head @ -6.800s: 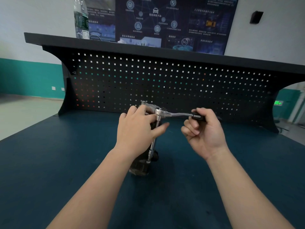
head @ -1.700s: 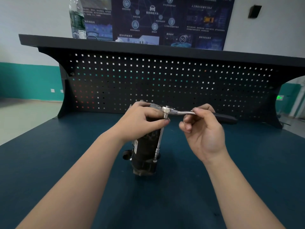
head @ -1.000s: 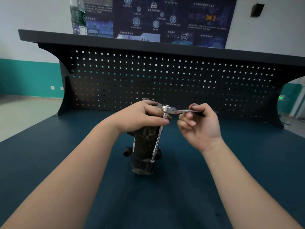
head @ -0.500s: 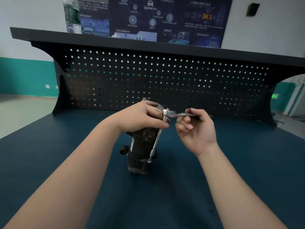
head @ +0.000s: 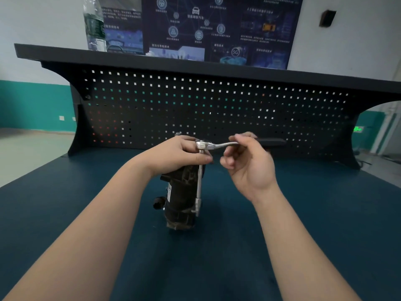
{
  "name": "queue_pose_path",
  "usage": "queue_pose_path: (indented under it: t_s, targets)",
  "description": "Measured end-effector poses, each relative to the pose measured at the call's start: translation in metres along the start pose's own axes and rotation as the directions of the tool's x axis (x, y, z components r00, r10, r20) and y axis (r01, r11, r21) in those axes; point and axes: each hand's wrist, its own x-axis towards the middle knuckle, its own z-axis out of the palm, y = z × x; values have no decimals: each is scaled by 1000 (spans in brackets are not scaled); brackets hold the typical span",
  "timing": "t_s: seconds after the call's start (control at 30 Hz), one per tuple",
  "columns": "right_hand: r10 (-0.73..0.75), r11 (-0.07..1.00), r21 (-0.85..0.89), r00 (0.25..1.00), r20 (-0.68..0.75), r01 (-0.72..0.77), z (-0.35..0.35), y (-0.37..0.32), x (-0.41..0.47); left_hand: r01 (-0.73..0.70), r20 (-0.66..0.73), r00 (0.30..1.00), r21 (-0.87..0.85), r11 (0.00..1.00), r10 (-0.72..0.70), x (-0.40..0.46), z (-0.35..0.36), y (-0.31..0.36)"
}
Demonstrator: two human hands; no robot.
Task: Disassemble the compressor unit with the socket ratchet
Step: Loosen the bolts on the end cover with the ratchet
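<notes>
- The table (head: 303, 246) carries one task piece only: its near edge and the wide blue surface on both sides show no loosened bolts, covers or other removed parts, so I judge the disassembly to be at an early stage, with no piece visibly taken off yet.
- The compressor unit (head: 180, 198) stands upright near the middle of the table, its base on the surface and its dark body apparently in one piece.
- The socket ratchet (head: 205, 146) is engaged: its long extension runs down the right side of the unit and ends at a fastener low on the body, though whether that fastener is already loose cannot be told.
- The left hand (head: 175, 156) rests on top of the unit, fingers curled over it and the thumb against the extension just under the ratchet head, steadying both.
- The right hand (head: 249, 166) is at the steel shank of the handle; its upper fingers curl over the shank in a light hold while the lower ones hang loosely bent, and the black grip sticks out past it to the right.
- Left to do, as I read it: finish turning out this fastener, any others, then separate the sections.
- Beyond, along the table's far edge, stands the pegboard (head: 217, 105), and a water bottle (head: 94, 25) sits on its shelf at the left.
</notes>
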Motion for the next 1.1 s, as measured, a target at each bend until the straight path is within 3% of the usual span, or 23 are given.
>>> queue_pose_path:
  t_s: [0.07, 0.17, 0.43, 0.57, 0.77, 1.1]
  targets:
    - [220, 946, 249, 975, -22, -208, -7, 7, 5, 13, -31, 999, -25, 1000, -14, 0, 0, -2]
    - [198, 914, 363, 980, -15, -179, -12, 18, 6, -8, -2, 1000, -25, 1000, 8, 1, 0, -4]
    - [1, 943, 330, 993, -118, 38, -11, 6, 4, -65, 39, 997, 60, 996, 63, 4, -2, -7]
    - [-6, 954, 294, 980, -199, 66, -4, 11, 5, -77, 29, 997, 74, 994, 75, 3, -2, -7]
    - [9, 931, 350, 953, -302, 102, -10, 19, 1, -59, 173, 985, 207, 977, 22, -1, -8, -9]
    - [-88, 932, 312, 953, -291, 182, -8, 19, 0, -91, 90, 993, 197, 976, 74, -1, -6, -15]
